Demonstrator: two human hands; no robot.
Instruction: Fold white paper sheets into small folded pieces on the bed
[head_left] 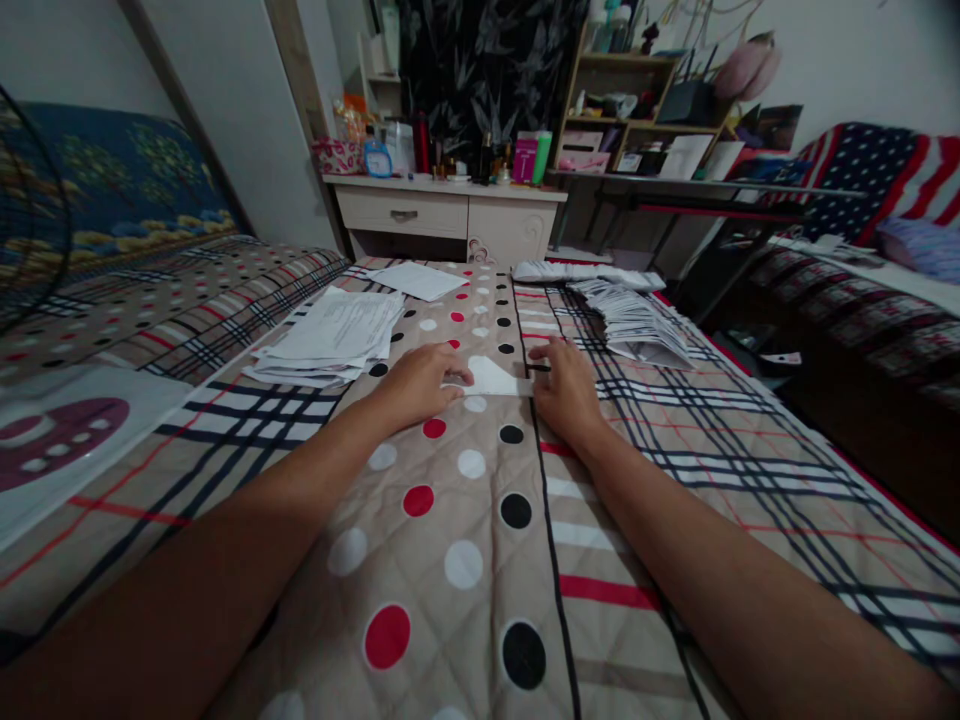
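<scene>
Noted white paper (pixel 491 378) between curled left hand (pixel 418 386) and curled right hand (pixel 568 395), long axis roughly parallel to bed's far edge (pixel 487 266). Cannot tell pinch from touch

Ahead of you, a white dresser (pixel 435 212) stands beside a wooden shelf (pixel 628 62) against a pale wall (pixel 855 60).

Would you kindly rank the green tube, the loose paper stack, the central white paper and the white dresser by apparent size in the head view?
1. White dresser
2. Loose paper stack
3. Central white paper
4. Green tube
</scene>
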